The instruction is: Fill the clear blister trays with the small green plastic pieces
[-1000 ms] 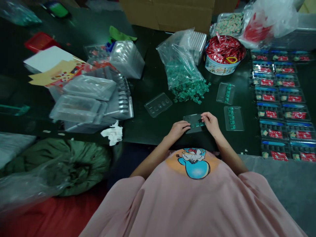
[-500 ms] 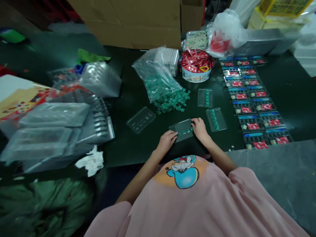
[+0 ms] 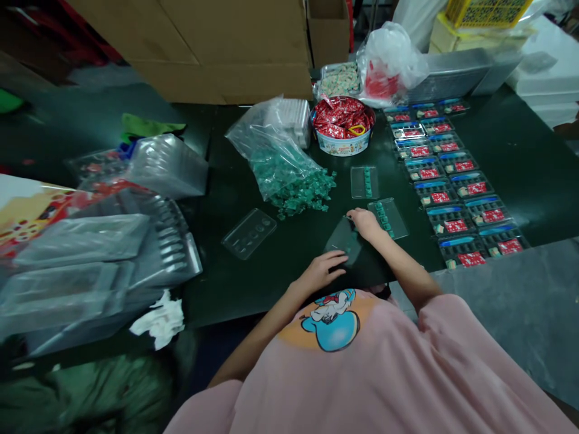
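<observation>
My right hand [image 3: 364, 223] pinches the upper corner of a clear plastic tray [image 3: 338, 237], which is tilted and turned askew in front of me. Green pieces in this tray are blurred. At its lower edge, my left hand [image 3: 322, 271] has its fingers stretched and apart; whether they touch the tray I cannot tell. Beside my right hand lies a clear tray [image 3: 398, 226] with a row of green pieces, and beyond it a second filled tray [image 3: 358, 184]. A bare clear tray [image 3: 248, 234] lies to the left. Green plastic pieces [image 3: 301, 193] spill from a clear bag [image 3: 271, 147].
Behind stands a round tin [image 3: 342, 146] of red packets. Several filled trays [image 3: 446, 193] form rows at right. Stacked clear plastic trays [image 3: 85, 238] and a crumpled white tissue [image 3: 160, 319] occupy the left. A cardboard box [image 3: 217, 54] borders the back.
The tray has swung from lying level between both hands to a steep slant. My left hand has released it and opened; my right hand keeps its corner. The view has shifted slightly.
</observation>
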A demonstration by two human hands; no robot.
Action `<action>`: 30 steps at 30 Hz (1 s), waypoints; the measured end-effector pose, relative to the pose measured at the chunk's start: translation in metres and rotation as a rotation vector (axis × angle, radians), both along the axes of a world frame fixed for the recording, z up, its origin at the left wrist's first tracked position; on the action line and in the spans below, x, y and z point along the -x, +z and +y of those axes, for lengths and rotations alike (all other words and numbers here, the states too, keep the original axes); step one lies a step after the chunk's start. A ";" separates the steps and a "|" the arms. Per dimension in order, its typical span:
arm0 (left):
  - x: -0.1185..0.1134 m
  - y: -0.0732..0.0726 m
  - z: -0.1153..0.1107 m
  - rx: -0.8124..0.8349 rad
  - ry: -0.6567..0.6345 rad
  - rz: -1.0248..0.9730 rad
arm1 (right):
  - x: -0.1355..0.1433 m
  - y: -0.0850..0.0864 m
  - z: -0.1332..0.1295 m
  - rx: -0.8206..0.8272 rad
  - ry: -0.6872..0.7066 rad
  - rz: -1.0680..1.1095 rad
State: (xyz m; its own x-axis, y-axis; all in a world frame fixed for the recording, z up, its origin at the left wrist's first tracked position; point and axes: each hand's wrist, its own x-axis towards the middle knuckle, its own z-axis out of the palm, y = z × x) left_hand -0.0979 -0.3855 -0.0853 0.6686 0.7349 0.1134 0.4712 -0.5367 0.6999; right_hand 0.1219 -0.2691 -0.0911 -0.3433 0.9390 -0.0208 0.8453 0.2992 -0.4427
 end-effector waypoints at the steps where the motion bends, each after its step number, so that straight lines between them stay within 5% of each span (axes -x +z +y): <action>1: -0.005 0.003 0.001 -0.002 -0.078 0.004 | -0.005 0.002 0.009 -0.011 0.073 -0.006; 4: -0.020 0.008 0.005 -0.039 -0.175 0.012 | -0.023 0.009 0.037 -0.037 0.247 -0.032; 7: -0.027 0.006 0.006 -0.065 -0.116 0.013 | -0.045 0.019 0.057 -0.051 0.329 -0.121; 12: -0.015 0.005 0.004 -0.052 0.008 0.011 | -0.051 0.030 0.041 -0.169 0.287 -0.182; 18: 0.069 0.006 0.030 -0.215 0.641 0.121 | -0.032 0.007 -0.037 -0.266 0.433 -0.142; 21: 0.116 0.001 0.039 -0.218 0.839 0.217 | -0.043 -0.005 -0.050 -0.256 0.428 -0.174; 25: 0.140 -0.007 0.035 -0.189 0.867 0.349 | -0.059 -0.006 -0.040 -0.277 0.354 -0.174; 30: 0.112 -0.007 0.010 -0.104 0.746 0.352 | -0.021 0.001 -0.021 -0.200 0.291 0.068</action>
